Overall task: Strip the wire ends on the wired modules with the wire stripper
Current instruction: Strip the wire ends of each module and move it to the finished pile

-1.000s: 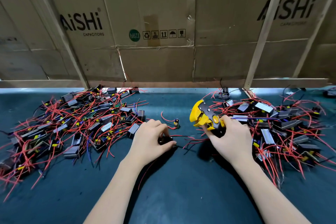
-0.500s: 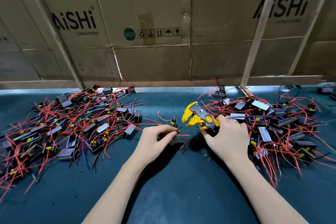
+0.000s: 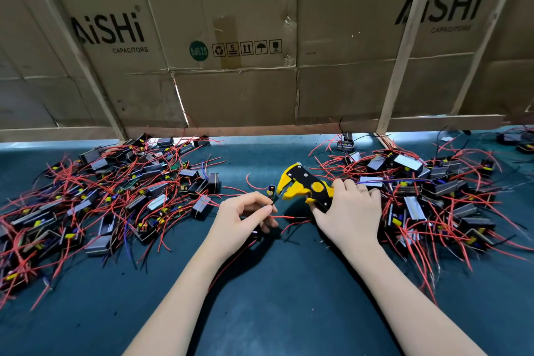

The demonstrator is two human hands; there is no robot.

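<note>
My right hand (image 3: 351,212) grips the handles of a yellow and black wire stripper (image 3: 303,185), whose jaws point left and stand open. My left hand (image 3: 241,221) pinches a thin black wire (image 3: 274,202) between thumb and fingertips, just left of the jaws. A red wire (image 3: 284,217) runs right from those fingers, and a small black module (image 3: 256,235) sits partly hidden under the hand. Two heaps of wired modules lie on the mat: one at the left (image 3: 115,191), one at the right (image 3: 427,191).
The dark green mat (image 3: 274,298) covers the bench. A wall of cardboard boxes (image 3: 231,89) with wooden slats (image 3: 404,46) stands right behind the piles. A loose small module with a curled red wire (image 3: 271,191) lies between the heaps.
My left hand has lifted off the mat and now pinches a wire up toward the stripper's jaws. The right hand with the stripper has stayed in about the same place.
</note>
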